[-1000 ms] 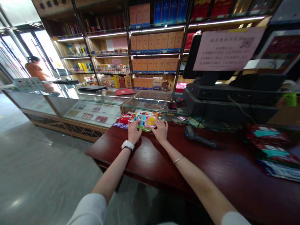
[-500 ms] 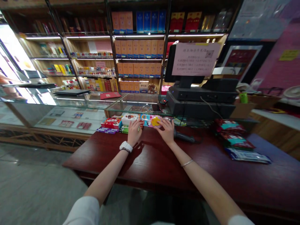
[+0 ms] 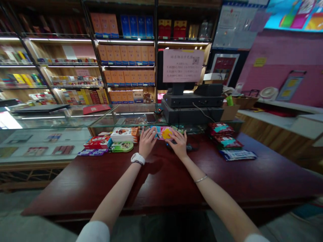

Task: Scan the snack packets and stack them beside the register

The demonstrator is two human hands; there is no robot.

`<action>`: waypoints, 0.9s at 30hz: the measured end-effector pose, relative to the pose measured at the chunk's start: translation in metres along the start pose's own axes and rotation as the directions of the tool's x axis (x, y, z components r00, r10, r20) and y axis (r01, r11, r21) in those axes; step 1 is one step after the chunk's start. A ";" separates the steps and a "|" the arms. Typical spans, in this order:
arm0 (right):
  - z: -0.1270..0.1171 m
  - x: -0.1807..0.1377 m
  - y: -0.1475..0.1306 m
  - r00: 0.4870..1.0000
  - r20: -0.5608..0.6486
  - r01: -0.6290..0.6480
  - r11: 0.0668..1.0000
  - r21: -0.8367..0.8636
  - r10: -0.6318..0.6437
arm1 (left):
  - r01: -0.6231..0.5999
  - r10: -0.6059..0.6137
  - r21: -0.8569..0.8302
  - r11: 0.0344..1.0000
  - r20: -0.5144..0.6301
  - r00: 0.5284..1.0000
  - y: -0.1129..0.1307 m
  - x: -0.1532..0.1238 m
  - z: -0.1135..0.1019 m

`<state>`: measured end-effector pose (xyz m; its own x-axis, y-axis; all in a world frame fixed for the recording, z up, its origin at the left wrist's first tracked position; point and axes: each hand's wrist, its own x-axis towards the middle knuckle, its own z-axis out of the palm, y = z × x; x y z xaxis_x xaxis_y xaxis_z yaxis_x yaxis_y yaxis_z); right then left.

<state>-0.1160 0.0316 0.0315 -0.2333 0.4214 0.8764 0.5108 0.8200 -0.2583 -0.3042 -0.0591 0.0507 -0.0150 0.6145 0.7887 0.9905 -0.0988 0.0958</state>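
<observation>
Both my hands rest on a colourful flat packet (image 3: 163, 132) with pink, blue and yellow print at the far side of the dark red counter (image 3: 161, 181). My left hand (image 3: 147, 143), with a white watch on the wrist, grips the packet's left end. My right hand (image 3: 179, 144), with a thin bracelet on the wrist, grips its right end, fingers curled over it. A dark barcode scanner (image 3: 188, 147) lies partly under my right hand.
Left of the packet lie a green packet (image 3: 121, 147), a white and orange box (image 3: 125, 134), red packs (image 3: 98, 142) and a purple pack (image 3: 90, 152). Snack bags (image 3: 227, 144) are stacked at right. A till with monitor (image 3: 188, 101) stands behind. Glass display cases (image 3: 50, 127) and stocked shelves fill the back.
The camera has swung to the right, bringing the pink wall into view. My hands have slid the colourful packet to the right, away from the green packet and boxes, toward the scanner.
</observation>
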 end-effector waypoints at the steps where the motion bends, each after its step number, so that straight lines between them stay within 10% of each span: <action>1: 0.000 -0.001 0.004 1.000 -0.016 0.005 1.000 0.006 -0.005 | -0.025 0.025 0.004 1.000 -0.013 1.000 0.001 -0.002 0.007; 10: 0.002 -0.002 0.015 0.997 -0.071 0.043 0.993 0.107 -0.036 | -0.109 0.114 0.035 0.993 -0.220 0.969 -0.015 -0.018 0.022; 27: 0.003 -0.005 0.011 0.998 0.048 -0.046 0.978 0.203 0.037 | -0.124 0.135 0.062 0.990 -0.224 0.965 -0.019 -0.018 0.010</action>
<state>-0.1121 0.0394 0.0232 -0.2535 0.4693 0.8458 0.3424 0.8613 -0.3753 -0.3209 -0.0611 0.0286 0.0882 0.4044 0.9103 0.9913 -0.1255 -0.0403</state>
